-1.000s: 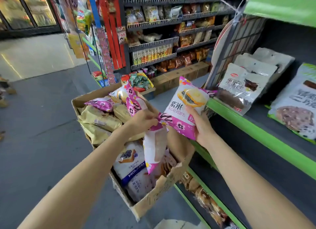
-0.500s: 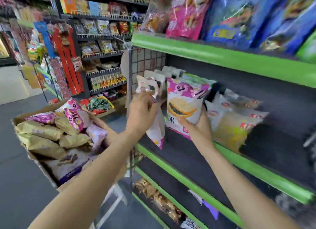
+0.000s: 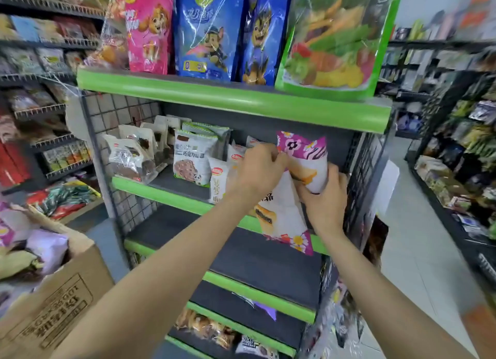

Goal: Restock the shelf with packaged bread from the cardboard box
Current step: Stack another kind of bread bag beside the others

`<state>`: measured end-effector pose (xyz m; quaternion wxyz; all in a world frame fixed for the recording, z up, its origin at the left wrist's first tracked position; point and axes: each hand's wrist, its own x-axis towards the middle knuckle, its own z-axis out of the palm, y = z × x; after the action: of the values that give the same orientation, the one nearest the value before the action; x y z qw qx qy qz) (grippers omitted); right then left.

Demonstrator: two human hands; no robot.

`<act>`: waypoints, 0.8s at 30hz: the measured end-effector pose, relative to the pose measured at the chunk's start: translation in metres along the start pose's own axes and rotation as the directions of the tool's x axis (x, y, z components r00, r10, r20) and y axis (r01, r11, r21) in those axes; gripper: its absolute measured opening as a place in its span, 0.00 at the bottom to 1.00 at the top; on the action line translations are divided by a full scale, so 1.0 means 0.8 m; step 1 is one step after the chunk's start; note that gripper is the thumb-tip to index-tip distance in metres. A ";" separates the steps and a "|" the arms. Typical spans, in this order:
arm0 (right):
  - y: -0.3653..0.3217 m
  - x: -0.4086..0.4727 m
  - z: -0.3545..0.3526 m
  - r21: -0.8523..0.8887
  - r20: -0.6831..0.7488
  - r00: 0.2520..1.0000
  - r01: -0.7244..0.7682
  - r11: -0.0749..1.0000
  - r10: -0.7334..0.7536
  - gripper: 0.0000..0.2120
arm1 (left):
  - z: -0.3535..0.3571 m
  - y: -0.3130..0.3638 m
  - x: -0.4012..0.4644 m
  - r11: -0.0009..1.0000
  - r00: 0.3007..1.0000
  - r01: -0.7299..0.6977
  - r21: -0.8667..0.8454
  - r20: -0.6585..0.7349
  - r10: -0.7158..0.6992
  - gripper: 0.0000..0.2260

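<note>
Two bread packs arriving at the right end of the shelf

The right hand (image 3: 324,197) has its grip curled round the lower end of an upright pink-topped bread pack (image 3: 308,160), standing it label-out beside the yellow packs (image 3: 218,181) already on the green-edged shelf (image 3: 166,195). The left hand (image 3: 259,171) pinches a second pack (image 3: 281,211) by its top, letting it hang in front of the shelf edge, probably waiting its turn. The cardboard box (image 3: 53,299) sits low left, bread inside.

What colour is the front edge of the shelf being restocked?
Bright green, on the shelf edge in the head view, matching the other tiers.
</note>
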<state>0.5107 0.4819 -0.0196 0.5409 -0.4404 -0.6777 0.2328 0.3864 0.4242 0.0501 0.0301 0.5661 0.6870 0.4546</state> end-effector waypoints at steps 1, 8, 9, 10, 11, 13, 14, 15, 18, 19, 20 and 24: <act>0.009 0.006 -0.003 -0.059 0.007 1.000 -0.005 0.998 0.006 0.25 | 0.009 0.003 0.002 1.000 1.000 0.018 0.012 0.004 -0.018 0.17; 0.044 0.046 0.003 -0.013 0.003 0.944 -0.330 0.944 0.330 0.23 | 0.033 -0.017 0.012 1.000 0.998 0.009 -0.011 0.064 -0.008 0.20; 0.046 0.053 0.008 0.017 -0.005 0.932 -0.361 0.932 0.361 0.23 | 0.034 -0.021 0.015 1.000 0.997 0.016 -0.016 0.071 -0.015 0.19; 0.049 0.062 0.015 0.032 -0.016 0.922 -0.385 0.922 0.386 0.22 | 0.034 -0.023 0.018 0.999 0.997 0.024 -0.022 0.078 -0.022 0.19; 0.052 0.072 0.022 0.031 -0.027 0.913 -0.406 0.913 0.407 0.22 | 0.033 -0.025 0.021 0.999 0.996 0.032 -0.031 0.084 -0.030 0.19; 0.059 0.092 0.036 -0.023 -0.047 0.892 -0.452 0.892 0.450 0.23 | 0.035 -0.027 0.028 0.999 0.994 0.035 -0.028 0.100 -0.032 0.19; 0.064 0.101 0.041 -0.082 -0.042 0.885 -0.465 0.881 0.463 0.24 | 0.036 -0.027 0.032 0.999 0.994 0.031 -0.019 0.106 -0.029 0.20; 0.068 0.109 0.047 -0.146 -0.030 0.887 -0.461 0.875 0.462 0.25 | 0.037 -0.027 0.036 1.000 0.994 0.025 -0.010 0.108 -0.023 0.20; 0.085 0.137 0.063 -0.196 -0.036 0.902 -0.428 0.882 0.430 0.22 | 0.045 -0.029 0.044 1.000 0.995 -0.001 0.020 0.099 -0.001 0.19; 0.091 0.145 0.068 -0.186 -0.059 0.905 -0.425 0.886 0.422 0.19 | 0.048 -0.030 0.045 0.999 0.995 -0.009 0.031 0.098 0.006 0.19; 0.095 0.153 0.073 -0.179 -0.081 0.904 -0.427 0.887 0.419 0.17 | 0.050 -0.029 0.044 0.999 0.995 -0.019 0.043 0.098 0.015 0.20; 0.113 0.176 0.079 -0.286 -0.065 0.905 -0.420 0.862 0.420 0.15 | 0.055 -0.022 0.036 0.987 0.990 -0.076 0.142 0.132 0.057 0.20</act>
<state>0.4789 0.6575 -0.0364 0.4062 -0.6524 -0.5924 0.2419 0.3872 0.4743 0.0268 0.0169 0.6172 0.6961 0.3665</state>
